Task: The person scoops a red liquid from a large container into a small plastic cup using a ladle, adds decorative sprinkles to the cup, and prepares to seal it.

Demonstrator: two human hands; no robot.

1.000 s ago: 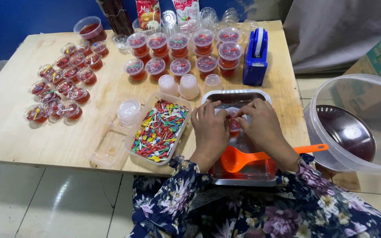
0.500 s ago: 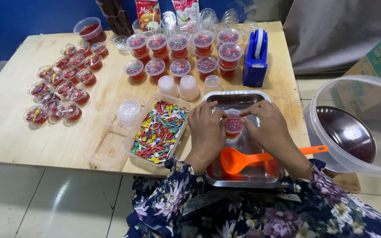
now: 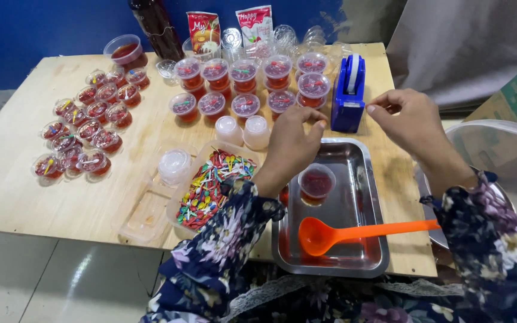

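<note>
1. Hands first: your left hand [image 3: 291, 140] hovers above the far left corner of the steel tray [image 3: 366, 257], fingers drawn together, thumb against the fingertips. Whether anything is pinched there, you cannot tell from this view.
2. Your right hand [image 3: 411, 122] is raised just beside the blue tape dispenser [image 3: 348, 87], thumb and forefinger pressed together at the tip. A strip of tape between them cannot be made out.
3. Neither hand touches the lidded cup [image 3: 316, 183], which stands upright in the steel tray, below and between the two hands. It holds red jelly.
4. An orange ladle [image 3: 330, 232] lies in the near end of the tray, bowl to the left, handle running out over the right rim. Red liquid pools on the tray floor around it.
5. Left of the tray, touching your left sleeve, sits a clear tub of coloured plastic picks [image 3: 213, 182], with a stack of clear lids [image 3: 175, 164] just beside it.
6. Two upturned empty cups [image 3: 243, 130] stand beyond the tub.
7. Further back, filled cups with lids [image 3: 246, 81] stand in stacked rows; a cluster of smaller sealed cups [image 3: 88, 128] covers the left part of the wooden table [image 3: 31, 203].
8. A large clear container [image 3: 510, 134] stands off the table's right edge, partly hidden by your right arm.
</note>
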